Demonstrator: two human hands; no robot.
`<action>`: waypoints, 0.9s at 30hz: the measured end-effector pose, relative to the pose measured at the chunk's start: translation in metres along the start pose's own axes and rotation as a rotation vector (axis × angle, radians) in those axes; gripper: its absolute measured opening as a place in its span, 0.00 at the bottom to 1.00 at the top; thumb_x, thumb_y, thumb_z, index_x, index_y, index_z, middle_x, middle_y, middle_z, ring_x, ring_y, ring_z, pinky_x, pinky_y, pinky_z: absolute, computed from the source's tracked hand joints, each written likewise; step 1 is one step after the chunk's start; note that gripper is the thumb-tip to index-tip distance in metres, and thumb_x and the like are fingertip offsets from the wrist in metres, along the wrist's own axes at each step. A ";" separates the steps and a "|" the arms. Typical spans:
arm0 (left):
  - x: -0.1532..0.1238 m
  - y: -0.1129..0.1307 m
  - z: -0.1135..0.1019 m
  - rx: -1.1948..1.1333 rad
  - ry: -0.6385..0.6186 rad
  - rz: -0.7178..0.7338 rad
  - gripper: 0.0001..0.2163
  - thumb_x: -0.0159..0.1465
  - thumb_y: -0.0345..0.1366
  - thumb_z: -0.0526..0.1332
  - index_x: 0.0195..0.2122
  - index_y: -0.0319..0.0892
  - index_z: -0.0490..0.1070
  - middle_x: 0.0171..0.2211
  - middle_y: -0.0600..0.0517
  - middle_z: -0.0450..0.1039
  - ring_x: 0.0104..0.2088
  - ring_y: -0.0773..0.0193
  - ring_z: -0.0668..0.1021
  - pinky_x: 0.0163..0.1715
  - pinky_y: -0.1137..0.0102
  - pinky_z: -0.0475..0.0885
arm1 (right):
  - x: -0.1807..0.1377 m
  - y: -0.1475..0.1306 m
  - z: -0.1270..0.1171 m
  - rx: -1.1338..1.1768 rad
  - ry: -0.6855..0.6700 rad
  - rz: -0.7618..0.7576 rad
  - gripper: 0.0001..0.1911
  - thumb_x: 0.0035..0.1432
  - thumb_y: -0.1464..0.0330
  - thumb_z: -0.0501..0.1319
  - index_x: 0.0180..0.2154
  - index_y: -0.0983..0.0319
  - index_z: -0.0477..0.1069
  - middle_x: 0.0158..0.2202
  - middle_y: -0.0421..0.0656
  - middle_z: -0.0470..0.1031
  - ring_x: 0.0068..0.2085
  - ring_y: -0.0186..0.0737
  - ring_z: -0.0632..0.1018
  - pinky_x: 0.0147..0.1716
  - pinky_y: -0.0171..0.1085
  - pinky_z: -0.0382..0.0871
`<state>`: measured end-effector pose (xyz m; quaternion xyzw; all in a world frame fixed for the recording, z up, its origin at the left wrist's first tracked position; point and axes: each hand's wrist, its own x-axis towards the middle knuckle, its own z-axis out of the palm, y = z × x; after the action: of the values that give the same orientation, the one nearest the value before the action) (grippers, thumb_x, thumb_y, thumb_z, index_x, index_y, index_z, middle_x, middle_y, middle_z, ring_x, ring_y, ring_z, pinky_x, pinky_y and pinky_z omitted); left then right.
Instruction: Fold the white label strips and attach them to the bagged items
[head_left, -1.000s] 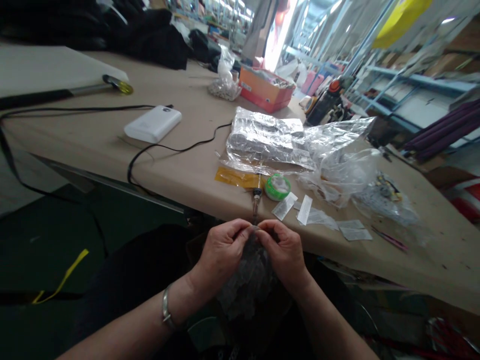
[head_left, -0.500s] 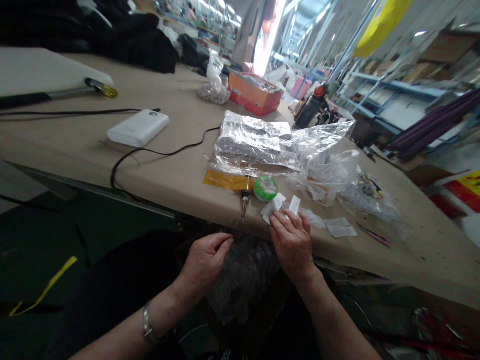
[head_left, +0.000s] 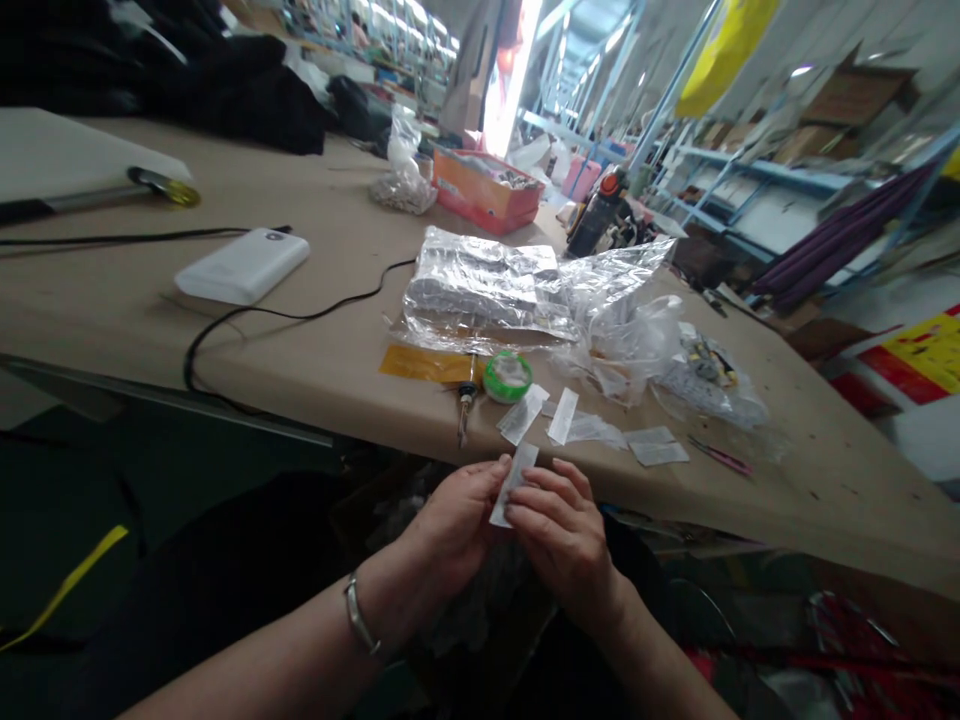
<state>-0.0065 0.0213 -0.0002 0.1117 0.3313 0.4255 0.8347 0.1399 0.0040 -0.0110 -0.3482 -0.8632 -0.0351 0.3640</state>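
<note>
A small whitish translucent strip [head_left: 517,484] is held between my two hands, just off the table's front edge. My left hand [head_left: 459,522] grips its left side, thumb on top. On its right side, the fingers of my right hand [head_left: 564,530] are closed over the strip. Similar whitish pieces [head_left: 524,414] lie beyond my hands on the table, with a narrow one [head_left: 562,416] beside them and a wider one [head_left: 657,446] to the right. A soldering iron [head_left: 466,398] points its tip toward me, next to a round green container [head_left: 508,377].
Clear plastic packaging [head_left: 487,285] covers the middle of the brown table [head_left: 330,370]. A white power bank [head_left: 244,267] and a black cable [head_left: 322,308] lie left. Pink tweezers [head_left: 720,456] rest right. An orange box [head_left: 486,190] and a dark bottle [head_left: 598,212] stand behind.
My right hand has come back from the whitish pieces on the table with a strip. My left hand has moved right to meet it, and both now hold the strip. The view has shifted slightly.
</note>
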 end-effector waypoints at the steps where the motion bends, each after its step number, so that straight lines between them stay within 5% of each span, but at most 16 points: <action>1: 0.002 -0.001 0.001 0.018 0.009 0.002 0.03 0.58 0.29 0.60 0.29 0.34 0.71 0.22 0.52 0.70 0.18 0.74 0.70 0.18 0.79 0.65 | -0.002 0.001 -0.002 0.004 -0.016 -0.005 0.07 0.57 0.73 0.59 0.36 0.57 0.72 0.37 0.37 0.79 0.48 0.39 0.74 0.56 0.46 0.59; 7: 0.006 -0.004 0.004 0.234 0.130 -0.009 0.04 0.59 0.29 0.60 0.33 0.34 0.70 0.26 0.46 0.74 0.24 0.66 0.76 0.24 0.72 0.73 | -0.002 0.041 -0.009 -0.243 -0.046 0.229 0.21 0.59 0.65 0.57 0.54 0.65 0.63 0.50 0.51 0.71 0.56 0.51 0.66 0.53 0.52 0.62; 11: 0.005 -0.007 0.003 0.307 0.174 -0.012 0.04 0.59 0.29 0.60 0.34 0.34 0.70 0.25 0.47 0.75 0.23 0.67 0.76 0.24 0.73 0.73 | -0.005 0.061 -0.005 -0.400 -0.156 0.271 0.20 0.59 0.67 0.57 0.53 0.64 0.65 0.53 0.51 0.69 0.57 0.55 0.64 0.55 0.57 0.58; 17: 0.007 -0.011 0.001 0.337 0.204 -0.023 0.03 0.58 0.29 0.60 0.32 0.35 0.68 0.25 0.47 0.75 0.22 0.68 0.76 0.24 0.73 0.73 | -0.020 0.067 -0.002 -0.241 0.017 0.190 0.13 0.61 0.73 0.54 0.44 0.62 0.72 0.46 0.48 0.75 0.53 0.46 0.70 0.51 0.48 0.68; 27: 0.006 -0.011 0.012 0.251 0.175 -0.062 0.04 0.58 0.27 0.58 0.33 0.33 0.70 0.27 0.45 0.75 0.23 0.66 0.76 0.26 0.70 0.73 | -0.018 0.054 -0.010 0.034 0.232 0.274 0.09 0.58 0.75 0.58 0.38 0.59 0.74 0.40 0.45 0.77 0.48 0.43 0.75 0.48 0.47 0.71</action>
<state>0.0112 0.0204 0.0006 0.1674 0.4568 0.3629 0.7947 0.1888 0.0317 -0.0252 -0.4499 -0.7602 -0.0105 0.4686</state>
